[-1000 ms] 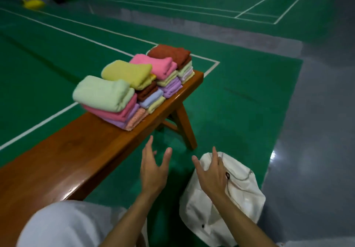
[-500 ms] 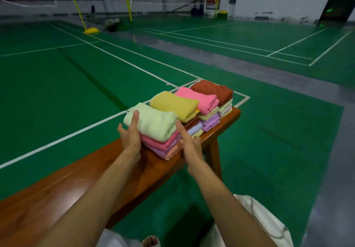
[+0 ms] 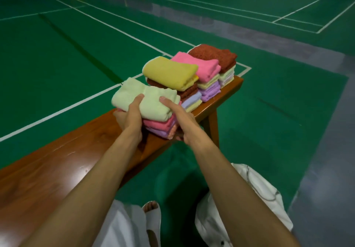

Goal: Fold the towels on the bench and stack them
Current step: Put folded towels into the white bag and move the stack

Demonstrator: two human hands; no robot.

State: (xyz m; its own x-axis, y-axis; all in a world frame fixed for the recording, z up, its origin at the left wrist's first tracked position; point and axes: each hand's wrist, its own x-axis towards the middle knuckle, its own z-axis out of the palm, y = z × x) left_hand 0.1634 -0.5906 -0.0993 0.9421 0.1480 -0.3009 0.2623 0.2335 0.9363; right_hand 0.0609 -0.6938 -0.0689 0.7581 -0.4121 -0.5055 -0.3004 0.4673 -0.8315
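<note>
While both thumbs press on the green towel (image 3: 151, 100), the left hand (image 3: 130, 118) clamps the near stack (image 3: 159, 124) from its 9 o'clock side and the right hand (image 3: 180, 118) clamps it from its 3 o'clock side. The fingers curl round the lower towels and are mostly hidden. This stack is at the tabletop's (image 3: 57, 166) 3 o'clock edge, green on top, pink and lilac beneath. Whether it rests there or is lifted cannot be told. Three more stacks run on toward 1 o'clock, packed close: the yellow stack (image 3: 171, 72), the pink stack (image 3: 199, 66), and the brown stack (image 3: 215, 54) at the far end. A white bag (image 3: 265, 187) lies on the floor (image 3: 57, 64) at 5 o'clock from the hands.
</note>
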